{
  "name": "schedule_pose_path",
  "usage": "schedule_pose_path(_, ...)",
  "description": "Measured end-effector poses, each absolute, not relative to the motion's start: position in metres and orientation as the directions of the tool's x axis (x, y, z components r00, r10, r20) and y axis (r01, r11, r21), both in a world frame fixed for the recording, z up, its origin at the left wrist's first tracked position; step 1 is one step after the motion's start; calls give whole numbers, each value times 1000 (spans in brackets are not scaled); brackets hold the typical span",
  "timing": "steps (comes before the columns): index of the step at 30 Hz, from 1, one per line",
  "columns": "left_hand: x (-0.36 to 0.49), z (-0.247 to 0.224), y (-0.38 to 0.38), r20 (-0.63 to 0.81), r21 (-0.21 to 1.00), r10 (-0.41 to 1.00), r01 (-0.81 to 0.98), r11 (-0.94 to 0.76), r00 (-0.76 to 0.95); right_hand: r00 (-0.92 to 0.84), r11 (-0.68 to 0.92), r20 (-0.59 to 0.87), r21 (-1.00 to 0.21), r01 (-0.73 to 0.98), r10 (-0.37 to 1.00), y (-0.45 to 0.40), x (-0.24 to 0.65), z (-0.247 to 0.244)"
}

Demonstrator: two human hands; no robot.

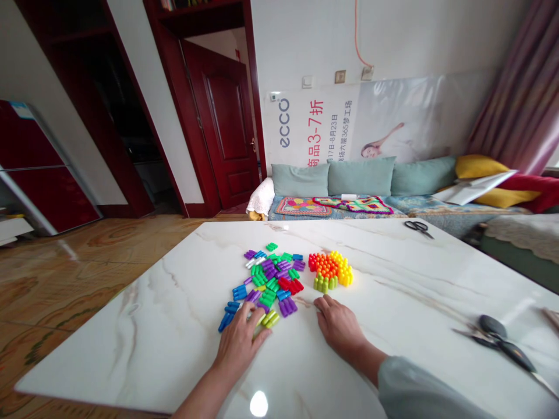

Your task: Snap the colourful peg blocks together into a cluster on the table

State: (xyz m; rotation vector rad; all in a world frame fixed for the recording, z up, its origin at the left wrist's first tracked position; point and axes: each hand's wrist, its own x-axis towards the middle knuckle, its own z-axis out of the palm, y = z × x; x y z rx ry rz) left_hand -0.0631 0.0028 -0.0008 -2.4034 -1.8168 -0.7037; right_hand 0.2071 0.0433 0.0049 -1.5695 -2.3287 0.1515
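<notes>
My left hand [241, 336] is at the near edge of a loose pile of small glossy plastic pieces [269, 270], which look like short rounded tubes joined in rows. Its thumb and forefinger are closed around a lime-green piece [271, 319]. Blue pieces [227, 314] lie by its knuckles, partly covered. My right hand [339, 323] rests on the tabletop, fingers bent but holding nothing visible. Just beyond its fingertips, upright pieces stand packed together: lime-green [323, 284], orange [326, 266], red [311, 262] and yellow [346, 272].
The white marbled table [166, 326] spans the foreground. Black-handled scissors [495, 337] lie at the right, with another black pair [418, 228] near the far edge. Behind the table stands a sofa [419, 203] with cushions. A red door [225, 116] is at the back left.
</notes>
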Motion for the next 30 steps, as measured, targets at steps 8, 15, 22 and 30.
schedule_pose_path(8,-63,-1,3,380,264,886,887,-380,266,-341,389,214,-252,886,915,44,207,5)
schedule_pose_path(15,-56,9,5,270,159,872,875,-458,408,-333,372,192,-229,899,923,42,206,7)
schedule_pose_path(22,-34,16,8,245,226,886,865,-448,394,-330,365,181,-219,905,926,42,206,7)
schedule_pose_path(30,-18,7,17,246,302,920,877,-373,307,-327,360,174,-218,907,929,41,206,8)
